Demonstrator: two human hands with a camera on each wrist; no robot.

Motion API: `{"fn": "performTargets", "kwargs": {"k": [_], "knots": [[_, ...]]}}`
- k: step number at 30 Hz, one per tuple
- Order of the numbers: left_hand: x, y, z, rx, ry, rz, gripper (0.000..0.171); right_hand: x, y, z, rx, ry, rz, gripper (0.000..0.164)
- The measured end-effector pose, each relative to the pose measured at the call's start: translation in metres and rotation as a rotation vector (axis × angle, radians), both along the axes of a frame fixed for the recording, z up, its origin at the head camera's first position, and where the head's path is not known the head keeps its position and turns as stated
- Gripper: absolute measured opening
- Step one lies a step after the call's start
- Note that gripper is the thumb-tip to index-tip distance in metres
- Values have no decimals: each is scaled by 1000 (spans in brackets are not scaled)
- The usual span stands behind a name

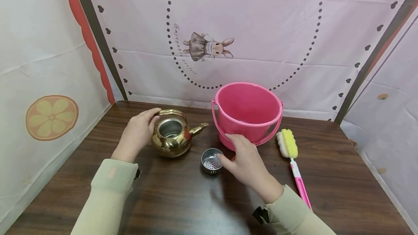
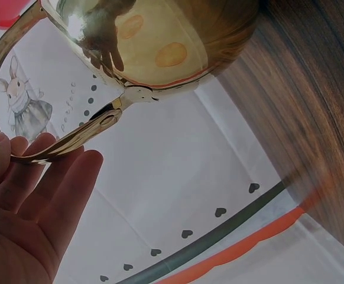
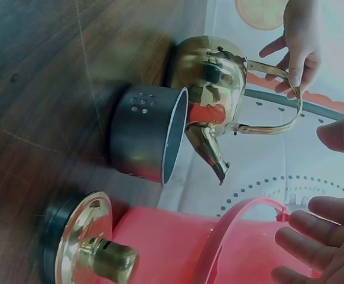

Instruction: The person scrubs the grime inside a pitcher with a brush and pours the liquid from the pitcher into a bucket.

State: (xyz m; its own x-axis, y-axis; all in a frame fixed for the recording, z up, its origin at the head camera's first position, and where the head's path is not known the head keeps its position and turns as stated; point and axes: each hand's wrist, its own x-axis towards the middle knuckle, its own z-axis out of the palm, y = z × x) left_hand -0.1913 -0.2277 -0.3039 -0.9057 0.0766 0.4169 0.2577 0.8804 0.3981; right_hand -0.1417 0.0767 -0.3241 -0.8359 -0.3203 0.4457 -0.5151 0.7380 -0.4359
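A shiny gold teapot (image 1: 171, 146) stands lidless on the table, spout pointing right. My left hand (image 1: 138, 131) holds its arched handle (image 2: 65, 145) between thumb and fingers. To the right of the teapot sits a small metal tea strainer (image 1: 212, 166) with holes in its base. My right hand (image 1: 246, 160) hovers just right of the strainer, fingers spread and holding nothing. Below that hand lies the gold teapot lid (image 3: 89, 228) with its knob up, plain in the right wrist view but almost wholly hidden in the head view.
Behind my right hand stands a pink bucket (image 1: 249, 133), its handle hanging down at the front. Farther right lies a sponge brush (image 1: 295, 168) with a yellow and white head. Printed cloth walls (image 1: 261, 28) border the wooden table (image 1: 176, 195) at the back and sides.
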Motion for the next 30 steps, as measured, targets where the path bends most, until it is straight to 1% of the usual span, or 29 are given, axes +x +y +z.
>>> {"fn": "performTargets", "kwargs": {"k": [7,12,21,30], "knots": [[1,-1,0,1,-1,0,29,-2,-8,5,-7,-25,26,57],[1,-2,0,-6,-14,2,30,-3,-12,7,7,-42,23,58],[-1,-2,-1,-16,-2,-6,29,-8,-22,10,19,-73,27,58],[0,-2,0,-10,-3,-2,29,-14,-29,11,27,-91,37,58]]}}
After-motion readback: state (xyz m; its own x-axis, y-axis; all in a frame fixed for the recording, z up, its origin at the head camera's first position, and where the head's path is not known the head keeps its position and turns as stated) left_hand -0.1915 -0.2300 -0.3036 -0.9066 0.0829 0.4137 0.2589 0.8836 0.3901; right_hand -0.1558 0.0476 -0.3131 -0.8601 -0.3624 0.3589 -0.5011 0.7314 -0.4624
